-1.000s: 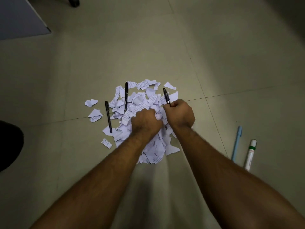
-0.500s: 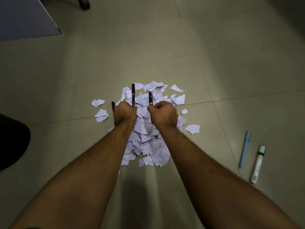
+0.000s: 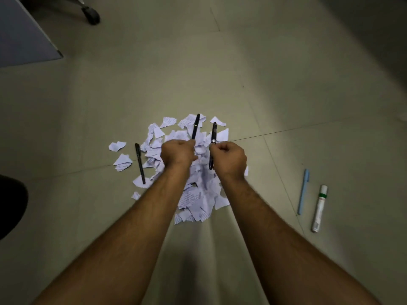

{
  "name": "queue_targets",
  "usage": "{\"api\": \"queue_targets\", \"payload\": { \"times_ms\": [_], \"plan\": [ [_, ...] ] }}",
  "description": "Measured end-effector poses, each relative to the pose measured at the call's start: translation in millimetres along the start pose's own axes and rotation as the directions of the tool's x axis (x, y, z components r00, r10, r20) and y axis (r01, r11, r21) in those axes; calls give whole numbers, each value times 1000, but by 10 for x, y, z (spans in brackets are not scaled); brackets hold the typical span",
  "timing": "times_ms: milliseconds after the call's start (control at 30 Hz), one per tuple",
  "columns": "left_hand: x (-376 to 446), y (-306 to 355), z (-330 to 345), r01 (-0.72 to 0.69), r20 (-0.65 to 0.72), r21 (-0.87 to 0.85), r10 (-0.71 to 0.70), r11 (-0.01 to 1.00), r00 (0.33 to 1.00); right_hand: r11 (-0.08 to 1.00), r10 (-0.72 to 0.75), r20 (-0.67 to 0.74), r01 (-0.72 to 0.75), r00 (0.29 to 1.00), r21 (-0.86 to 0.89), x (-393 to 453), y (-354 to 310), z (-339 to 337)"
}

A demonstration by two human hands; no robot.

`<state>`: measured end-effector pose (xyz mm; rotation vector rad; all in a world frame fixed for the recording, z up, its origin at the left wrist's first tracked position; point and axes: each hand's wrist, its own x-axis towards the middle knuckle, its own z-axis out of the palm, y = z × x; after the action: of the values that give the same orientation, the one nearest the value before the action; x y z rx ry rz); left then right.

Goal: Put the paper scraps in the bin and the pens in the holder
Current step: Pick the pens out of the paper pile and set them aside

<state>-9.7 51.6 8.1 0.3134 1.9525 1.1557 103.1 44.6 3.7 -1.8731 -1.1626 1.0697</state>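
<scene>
A heap of torn white paper scraps (image 3: 198,194) with printed lines lies on the tiled floor. Over it, my left hand (image 3: 177,154) is closed around a black pen (image 3: 195,126) that points away from me. My right hand (image 3: 229,158) grips a second black pen (image 3: 213,135), whose lower end shows beside my palm. A third black pen (image 3: 140,163) rests on the floor at the heap's left edge. To the right lie a light blue pen (image 3: 303,191) and a white marker (image 3: 319,208) with a green band. No bin or holder is in view.
A grey panel (image 3: 22,36) fills the far left corner, with a chair castor (image 3: 91,15) beyond it. A dark rounded object (image 3: 11,205) sits at the left edge. Stray scraps (image 3: 117,146) lie left of the heap.
My left hand moved off the heap and closed on a black pen. Both hands have lifted their pens above the scraps. The third black pen stays on the floor.
</scene>
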Motion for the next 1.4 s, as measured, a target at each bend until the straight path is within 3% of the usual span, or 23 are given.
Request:
{"api": "queue_targets", "payload": {
  "times_ms": [67,133,367,467,633,733,867,1033,1200,1300,1400],
  "plan": [
    [-272,-36,211,84,161,-157,-58,984,985,998,54,-83,-50,995,40,16,119,-254],
    [-573,-139,492,136,287,-169,-84,976,954,993,112,-186,-105,976,46,25,325,-592],
    [-1448,-935,1333,78,485,177,-156,981,861,960,201,-430,-264,880,-90,-39,1044,-1649],
    [-1691,-1160,1511,54,478,222,-157,974,864,932,223,-464,-328,857,-157,-69,1269,-1904],
    [-1715,-1347,1625,-100,394,383,-64,918,917,876,189,-429,-349,883,-333,-27,1406,-1990],
    [-1706,-1297,1648,-299,439,522,49,799,897,850,187,-385,-345,904,-398,49,1379,-1982],
    [-1711,-1195,1668,-422,508,601,84,678,857,842,177,-374,-336,911,-421,90,1350,-1948],
    [-1657,-1174,1631,-437,553,574,65,693,830,881,99,-406,-269,908,-389,75,1267,-1870],
    [-1430,-1068,1340,-437,536,513,122,739,835,953,102,-406,-206,908,-221,32,1059,-1609],
    [-1220,-934,1012,-422,468,508,170,751,867,977,128,-275,-169,953,-129,23,898,-1362],
    [-882,-783,481,-383,328,522,235,762,915,987,82,-52,-88,995,-138,-42,661,-886]
  ]
}}
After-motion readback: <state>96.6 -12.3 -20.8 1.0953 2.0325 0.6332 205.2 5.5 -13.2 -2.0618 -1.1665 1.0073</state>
